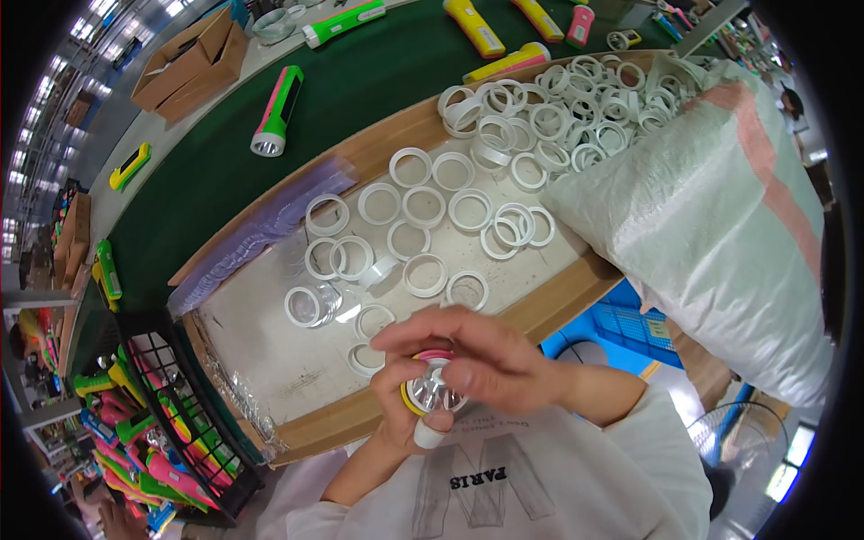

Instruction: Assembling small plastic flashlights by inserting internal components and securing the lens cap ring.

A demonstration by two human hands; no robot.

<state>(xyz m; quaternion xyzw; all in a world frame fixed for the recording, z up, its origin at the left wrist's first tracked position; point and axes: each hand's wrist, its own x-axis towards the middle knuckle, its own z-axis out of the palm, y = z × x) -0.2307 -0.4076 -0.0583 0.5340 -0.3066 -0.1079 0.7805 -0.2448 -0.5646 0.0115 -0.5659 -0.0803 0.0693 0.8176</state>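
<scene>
At the near edge, a worker's left hand (393, 409) wraps around a yellow-and-pink flashlight (421, 396), its silver reflector (432, 389) facing up and its long axis apparently running almost straight down, the body hidden from view. The right hand (504, 355) arches over the lamp end from the right, fingers half extended; whether it grips anything cannot be told. No white band shows on the visible rim, so this piece appears unfinished. Just beyond, loose white rings (378, 271) lie scattered in a cardboard tray (576, 288), with a heap (589, 108) farther right beside a woven sack (711, 207); plenty seem left. On the far green table (198, 189), a pink-and-green flashlight (277, 112) carries a white collar (273, 137) and looks further along, lamp end pointing near and slightly left.
</scene>
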